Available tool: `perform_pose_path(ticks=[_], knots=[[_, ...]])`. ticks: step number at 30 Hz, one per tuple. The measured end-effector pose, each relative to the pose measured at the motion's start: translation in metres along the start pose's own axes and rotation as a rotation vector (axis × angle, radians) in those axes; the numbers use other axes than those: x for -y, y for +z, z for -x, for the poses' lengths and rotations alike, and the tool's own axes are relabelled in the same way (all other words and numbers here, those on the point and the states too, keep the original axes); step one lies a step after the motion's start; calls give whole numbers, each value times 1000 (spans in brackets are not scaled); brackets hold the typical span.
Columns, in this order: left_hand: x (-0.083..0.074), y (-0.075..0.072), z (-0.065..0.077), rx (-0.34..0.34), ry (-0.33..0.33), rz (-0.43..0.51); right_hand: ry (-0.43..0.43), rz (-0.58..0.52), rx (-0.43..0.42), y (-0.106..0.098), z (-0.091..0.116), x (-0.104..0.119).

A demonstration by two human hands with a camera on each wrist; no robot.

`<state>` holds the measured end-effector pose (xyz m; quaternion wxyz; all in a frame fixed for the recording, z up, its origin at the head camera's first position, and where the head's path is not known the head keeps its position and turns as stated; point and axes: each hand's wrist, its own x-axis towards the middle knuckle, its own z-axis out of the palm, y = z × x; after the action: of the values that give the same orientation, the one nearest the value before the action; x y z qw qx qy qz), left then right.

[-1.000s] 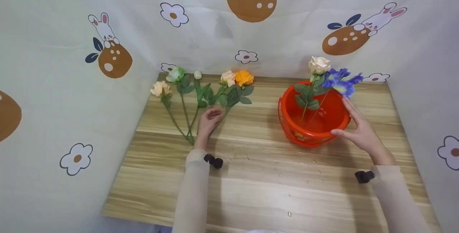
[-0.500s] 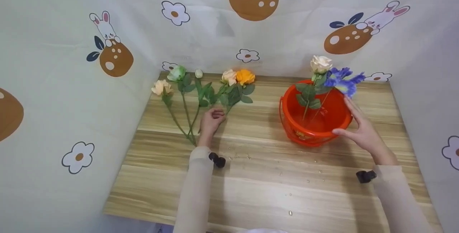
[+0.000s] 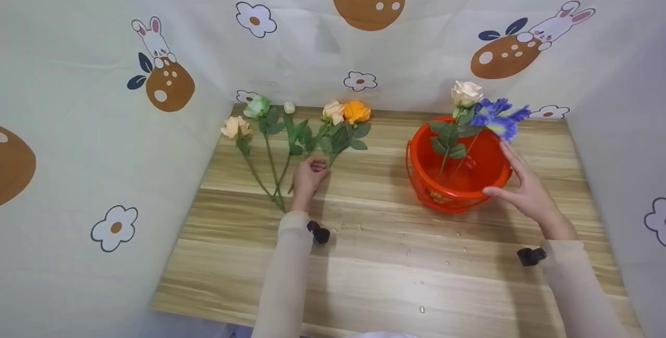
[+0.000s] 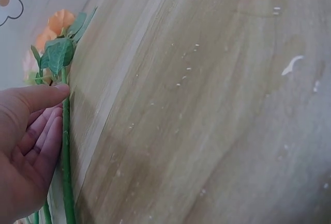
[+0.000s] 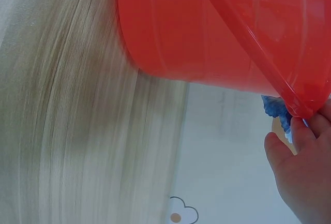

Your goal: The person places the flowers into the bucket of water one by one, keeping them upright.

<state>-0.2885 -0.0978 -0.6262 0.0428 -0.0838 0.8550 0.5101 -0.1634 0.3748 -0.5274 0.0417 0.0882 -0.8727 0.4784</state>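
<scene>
My left hand (image 3: 310,174) pinches the green stem of an orange rose (image 3: 357,112) on the table's left side. Its thumb crosses the stem (image 4: 66,151) in the left wrist view, the other fingers curled behind. A pale pink rose (image 3: 333,112) lies right beside the orange one. A red bucket (image 3: 437,184) stands at the right, with a cream rose (image 3: 466,93) and a purple-blue iris (image 3: 500,117) leaning inside it. My right hand (image 3: 530,197) rests spread against the bucket's right rim, fingers straight, near the handle joint (image 5: 300,107).
Left of my left hand lie a peach rose (image 3: 237,127), a green rose (image 3: 257,106) and a white tulip (image 3: 290,107), their stems crossing. Water drops (image 3: 422,309) dot the wooden table (image 3: 374,255). A printed cloth (image 3: 291,67) hangs behind and at both sides.
My left hand has shifted slightly right along the table and its fingers have closed in on the orange rose's stem. The right hand stays on the bucket.
</scene>
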Motion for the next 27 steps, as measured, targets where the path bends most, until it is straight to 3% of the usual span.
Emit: perform_pose_path(ticks=[9, 22, 27], knots=[[-1, 2, -1, 8, -13, -61, 7, 12, 2, 0, 1, 0], [-13, 3, 0, 32, -62, -259, 0, -13, 6, -1, 0, 0], [-18, 1, -1, 72, -103, -261, -8, -3, -2, 0, 0, 5]])
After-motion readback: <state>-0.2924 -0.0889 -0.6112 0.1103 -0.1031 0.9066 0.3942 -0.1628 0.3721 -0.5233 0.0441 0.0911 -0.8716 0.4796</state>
